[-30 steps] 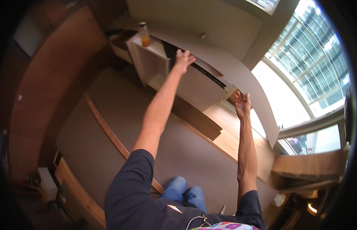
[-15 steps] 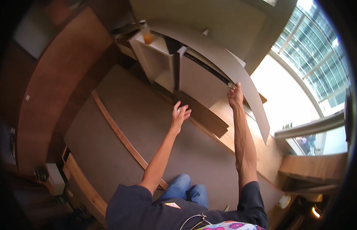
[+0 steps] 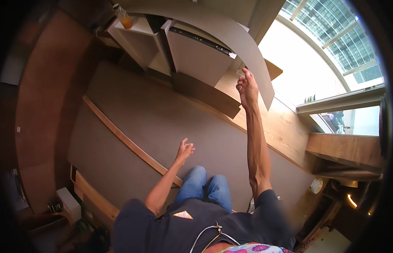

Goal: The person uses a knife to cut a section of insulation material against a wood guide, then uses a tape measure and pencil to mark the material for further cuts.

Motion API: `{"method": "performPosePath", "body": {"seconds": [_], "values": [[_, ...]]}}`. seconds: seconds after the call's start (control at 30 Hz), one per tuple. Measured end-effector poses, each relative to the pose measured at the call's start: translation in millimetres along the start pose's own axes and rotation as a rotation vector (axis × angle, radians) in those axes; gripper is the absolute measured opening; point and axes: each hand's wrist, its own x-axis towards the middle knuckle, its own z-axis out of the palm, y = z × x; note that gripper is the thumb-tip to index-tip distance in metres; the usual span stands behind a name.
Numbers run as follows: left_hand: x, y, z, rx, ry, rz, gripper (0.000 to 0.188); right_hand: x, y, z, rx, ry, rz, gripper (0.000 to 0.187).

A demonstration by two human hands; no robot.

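Note:
My right hand [image 3: 248, 89] is raised at the far right, beside the end of a long curved grey countertop panel [image 3: 253, 52]. Its fingers are curled together; what they hold, if anything, is hidden. Left of it stands a grey-fronted built-in appliance [image 3: 200, 57] with a black control strip [image 3: 199, 38] along the top and a white tab [image 3: 233, 55] at its right end. My left hand [image 3: 185, 152] hangs empty above the grey floor, fingers apart. A dark loose-looking plinth board [image 3: 205, 95] runs below the appliance front.
An open white cabinet [image 3: 137, 42] adjoins the appliance, with a bottle of orange liquid [image 3: 124, 19] on top. A wooden strip [image 3: 120, 133] crosses the floor at left. Brown panelling [image 3: 48, 118] rises on the left; a bright window [image 3: 331, 38] is at far right.
My left hand has drawn back toward my body. My right hand has come away from the appliance's white tab and stays near the countertop's end. The view has shifted.

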Motion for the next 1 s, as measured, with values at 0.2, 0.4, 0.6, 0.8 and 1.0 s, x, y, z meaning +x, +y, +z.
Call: {"method": "performPosePath", "body": {"seconds": [0.2,0.4,0.6,0.8,1.0], "values": [[25,-71,-18,0.394,0.096,0.043,0.067,-170,-132,112,-0.263,-0.745,-0.682,0.029],[19,-143,-31,0.566,0.172,0.070,0.068,-246,-205,158,-0.192,-1.096,-0.884,0.028],[-32,-189,-45,0.556,0.156,-0.026,0.069,-297,-190,134,-0.220,-1.263,-0.919,0.029],[-70,-232,-75,0.536,0.190,0.006,0.070,-400,-166,117,-0.242,-1.381,-1.001,0.031],[-111,-308,-142,0.630,0.249,0.195,0.071,-558,-142,104,-0.343,-1.396,-1.120,0.032]]}}
